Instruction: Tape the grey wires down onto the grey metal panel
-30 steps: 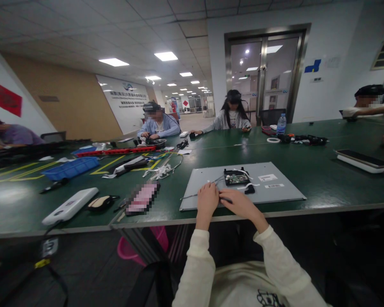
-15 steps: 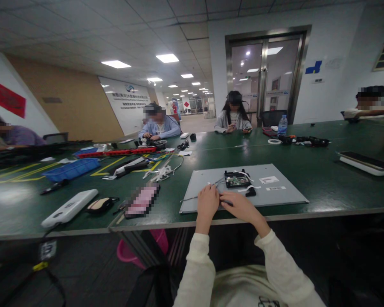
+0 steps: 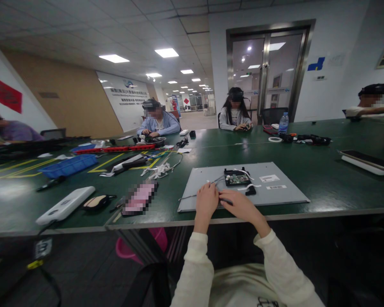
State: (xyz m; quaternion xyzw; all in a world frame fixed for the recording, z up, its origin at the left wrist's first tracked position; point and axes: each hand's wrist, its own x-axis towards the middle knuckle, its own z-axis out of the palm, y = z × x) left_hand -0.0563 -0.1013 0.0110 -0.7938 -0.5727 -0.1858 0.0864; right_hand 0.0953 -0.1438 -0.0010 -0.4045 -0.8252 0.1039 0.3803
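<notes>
A flat grey panel (image 3: 288, 194) lies on the table in front of me. A green circuit board (image 3: 237, 178) in a black frame sits near its far edge, with white ribbon cables (image 3: 247, 171) beside it. My left hand (image 3: 206, 197) rests over the panel's near left part, fingers curled down on a thin grey cable (image 3: 188, 196) that shows on both sides of it. Close beside it, my right hand (image 3: 240, 204) is closed, its fingertips almost meeting the left ones. A small dark piece (image 3: 226, 201) shows between its thumb and fingers, too covered to name. A black part (image 3: 251, 190) lies beyond the right hand.
Left of the panel lie a pink phone-shaped item (image 3: 140, 198), a beige-and-black mouse (image 3: 97, 202), a white device (image 3: 67, 205) and tangled white cables (image 3: 161, 170). A blue tray (image 3: 68, 166) stands farther left. Across the table are co-workers and a water bottle (image 3: 283, 123).
The view has shifted slightly. Both my hands stay in nearly the same place on the panel. The co-worker opposite has lowered their hands.
</notes>
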